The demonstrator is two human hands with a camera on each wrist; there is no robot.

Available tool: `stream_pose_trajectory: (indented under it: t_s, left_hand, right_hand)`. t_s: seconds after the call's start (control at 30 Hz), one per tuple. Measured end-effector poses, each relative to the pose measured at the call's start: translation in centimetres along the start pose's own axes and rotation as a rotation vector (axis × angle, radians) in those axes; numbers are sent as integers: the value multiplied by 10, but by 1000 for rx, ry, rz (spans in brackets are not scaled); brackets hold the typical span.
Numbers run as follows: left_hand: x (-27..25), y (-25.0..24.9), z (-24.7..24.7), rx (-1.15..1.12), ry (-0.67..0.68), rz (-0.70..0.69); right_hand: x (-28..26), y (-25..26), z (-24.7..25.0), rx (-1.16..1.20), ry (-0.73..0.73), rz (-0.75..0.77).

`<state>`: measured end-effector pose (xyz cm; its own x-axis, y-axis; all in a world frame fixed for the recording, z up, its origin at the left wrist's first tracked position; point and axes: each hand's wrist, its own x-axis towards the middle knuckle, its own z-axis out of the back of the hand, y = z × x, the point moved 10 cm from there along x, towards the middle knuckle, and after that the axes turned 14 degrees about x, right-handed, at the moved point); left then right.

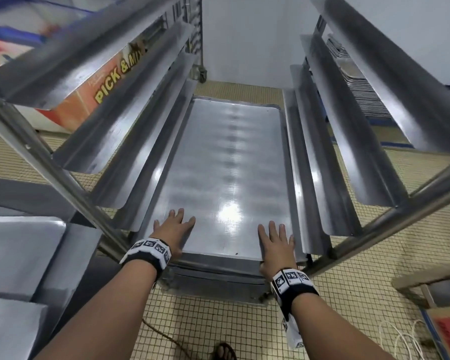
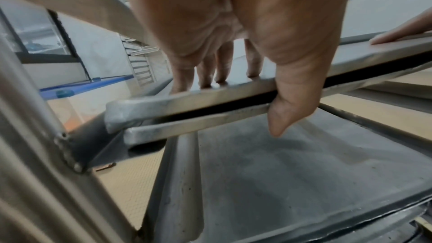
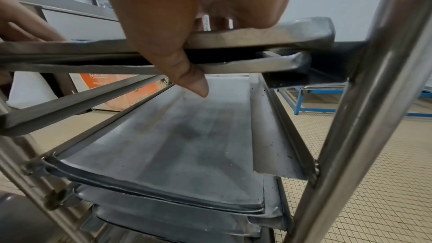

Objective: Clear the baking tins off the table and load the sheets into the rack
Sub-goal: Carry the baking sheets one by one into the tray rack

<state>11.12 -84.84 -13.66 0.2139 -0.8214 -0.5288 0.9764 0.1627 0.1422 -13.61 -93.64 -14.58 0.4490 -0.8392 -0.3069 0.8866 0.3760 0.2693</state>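
A large flat metal baking sheet lies low in the steel rack, between its angled side runners. My left hand and right hand lie flat on its near end, fingers straight. In the left wrist view my left hand has its thumb hanging down across the sheet's front edge and over a second sheet just beneath. My right hand lies the same way on the front edge. More sheets sit on lower runners.
Metal sheets lie stacked at the lower left. A chest freezer lettered "PICK & MIX" stands behind the rack's left side. Stacked trays sit at the far right. A cable lies on the tiled floor near my foot.
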Motion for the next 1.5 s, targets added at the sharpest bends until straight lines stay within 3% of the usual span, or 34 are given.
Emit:
stream_pose_trajectory:
  t_s: [0.27, 0.4, 0.53, 0.67, 0.83, 0.93, 1.07, 1.2, 1.3, 1.5]
  left_hand:
    - [-15, -16, -21, 119, -66, 66]
    - [-56, -20, -38, 157, -126, 5]
    - [-116, -2, -56, 62, -123, 31]
    - [-185, 41, -77, -78, -108, 146]
    - [-285, 115, -107, -227, -247, 372]
    - [-348, 161, -154, -379, -263, 559]
    - [-424, 203, -230, -549, -168, 779]
    - [-489, 215, -315, -724, 10, 1012]
    - [-509, 211, -363, -757, 37, 1068]
    - [-534, 197, -378, -824, 75, 1098]
  right_hand:
    - [-18, 3, -8, -60, -13, -54]
    - [-47, 13, -15, -57, -17, -75]
    - [-88, 42, -18, -35, -53, -69]
    - [-125, 104, -20, -55, -69, 29]
    - [-166, 215, -40, 27, -15, 221]
    - [-193, 284, -57, 86, -16, 359]
    - [-221, 358, -83, 110, 45, 495]
    - [-243, 413, -102, 63, 44, 644]
    - [-247, 443, -106, -2, 7, 739]
    - [-225, 491, -118, -33, 86, 733]
